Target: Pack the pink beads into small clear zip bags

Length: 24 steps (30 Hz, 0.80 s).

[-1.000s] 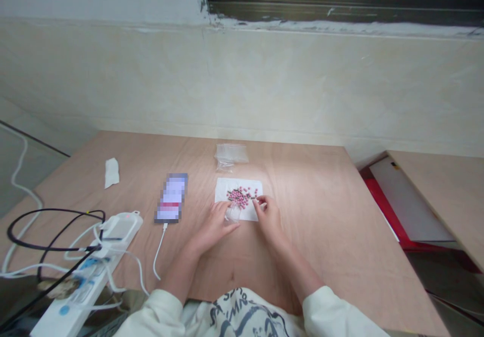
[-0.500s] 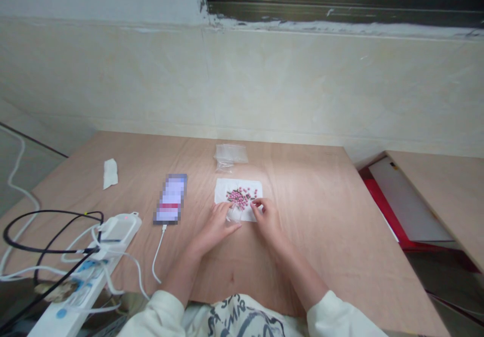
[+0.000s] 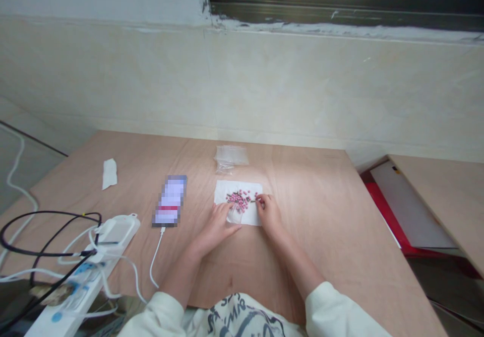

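Note:
A white sheet (image 3: 254, 218) lies on the table with a pile of small pink beads (image 3: 238, 199) and some short dark, thin pieces among them. At the sheet's left edge my left hand (image 3: 219, 222) rests with its fingers stretched out and its thumb apart, beside a small clear plastic piece (image 3: 234, 216). My right hand (image 3: 269, 213) is closed in a pinch at the sheet's right edge. A thin dark stick (image 3: 253, 200) juts left from its fingertips, close to the beads.
Clear plastic bags (image 3: 231, 154) lie behind the sheet. A phone (image 3: 170, 201) on a white cable (image 3: 153, 261) is to the left, with a white paper scrap (image 3: 109, 174) beyond. A power strip (image 3: 117, 233) with tangled cords occupies the left front. The wall (image 3: 212, 85) borders the back.
My right hand has moved slightly right and up, and a thin dark stick now shows at its fingertips. My left hand stays in place. The view has shifted a little.

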Each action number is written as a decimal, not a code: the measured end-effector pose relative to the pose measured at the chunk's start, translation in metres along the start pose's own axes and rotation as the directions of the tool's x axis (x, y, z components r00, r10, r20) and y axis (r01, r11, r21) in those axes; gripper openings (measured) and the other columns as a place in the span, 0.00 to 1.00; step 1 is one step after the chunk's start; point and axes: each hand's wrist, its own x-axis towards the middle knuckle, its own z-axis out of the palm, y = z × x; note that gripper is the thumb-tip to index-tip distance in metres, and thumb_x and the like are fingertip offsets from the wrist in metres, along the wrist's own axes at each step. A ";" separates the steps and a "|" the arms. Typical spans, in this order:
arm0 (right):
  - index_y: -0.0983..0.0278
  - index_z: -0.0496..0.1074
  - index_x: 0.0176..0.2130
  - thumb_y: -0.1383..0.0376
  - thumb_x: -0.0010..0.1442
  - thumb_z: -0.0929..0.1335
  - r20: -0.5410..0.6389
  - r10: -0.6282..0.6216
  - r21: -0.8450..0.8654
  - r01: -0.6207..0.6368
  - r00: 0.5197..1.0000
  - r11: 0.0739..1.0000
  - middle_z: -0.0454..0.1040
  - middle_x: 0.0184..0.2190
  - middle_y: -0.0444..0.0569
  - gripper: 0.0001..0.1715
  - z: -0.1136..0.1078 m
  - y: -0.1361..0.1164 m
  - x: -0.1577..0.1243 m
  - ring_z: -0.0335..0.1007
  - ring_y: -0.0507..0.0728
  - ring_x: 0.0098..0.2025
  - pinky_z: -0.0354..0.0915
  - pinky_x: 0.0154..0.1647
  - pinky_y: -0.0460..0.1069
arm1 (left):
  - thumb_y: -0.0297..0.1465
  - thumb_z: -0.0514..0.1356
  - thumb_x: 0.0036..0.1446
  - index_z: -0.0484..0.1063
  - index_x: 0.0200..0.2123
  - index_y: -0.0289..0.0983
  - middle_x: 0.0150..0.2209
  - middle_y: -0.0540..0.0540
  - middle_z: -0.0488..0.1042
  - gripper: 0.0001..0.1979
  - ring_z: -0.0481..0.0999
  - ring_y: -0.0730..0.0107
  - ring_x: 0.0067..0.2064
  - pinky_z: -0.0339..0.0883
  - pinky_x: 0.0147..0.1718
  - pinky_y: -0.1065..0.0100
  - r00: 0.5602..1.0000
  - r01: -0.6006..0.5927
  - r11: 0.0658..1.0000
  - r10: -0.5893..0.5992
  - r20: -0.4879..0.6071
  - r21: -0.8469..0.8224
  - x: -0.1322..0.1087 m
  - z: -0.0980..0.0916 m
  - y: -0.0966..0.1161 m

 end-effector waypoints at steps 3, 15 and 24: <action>0.65 0.68 0.30 0.67 0.51 0.60 -0.008 0.015 0.011 -0.015 1.000 1.000 0.66 0.29 0.49 0.08 -0.003 -0.004 -0.001 0.64 0.54 0.30 0.60 0.31 0.48 | 0.34 0.61 0.42 0.60 0.45 0.37 0.44 0.41 0.66 0.25 0.62 0.58 0.48 0.51 0.50 0.54 1.000 0.014 1.000 -0.014 0.004 0.001 0.002 -0.001 0.003; 0.65 0.65 0.31 0.62 0.51 0.61 -0.099 0.056 -0.023 -0.058 0.994 0.998 0.67 0.27 0.50 0.10 0.003 -0.014 0.003 0.64 0.56 0.30 0.59 0.29 0.49 | 0.33 0.61 0.41 0.61 0.44 0.37 0.43 0.41 0.66 0.24 0.62 0.57 0.48 0.51 0.49 0.53 1.000 0.013 1.000 -0.013 -0.006 -0.004 0.008 0.002 0.005; 0.65 0.66 0.28 0.63 0.51 0.60 -0.080 0.086 0.010 -0.086 0.993 0.996 0.68 0.25 0.49 0.09 0.002 -0.016 0.004 0.64 0.54 0.27 0.58 0.27 0.48 | 0.33 0.61 0.41 0.60 0.44 0.37 0.44 0.41 0.66 0.25 0.62 0.58 0.49 0.50 0.50 0.53 1.000 0.021 1.000 -0.021 -0.016 -0.016 0.009 0.003 0.001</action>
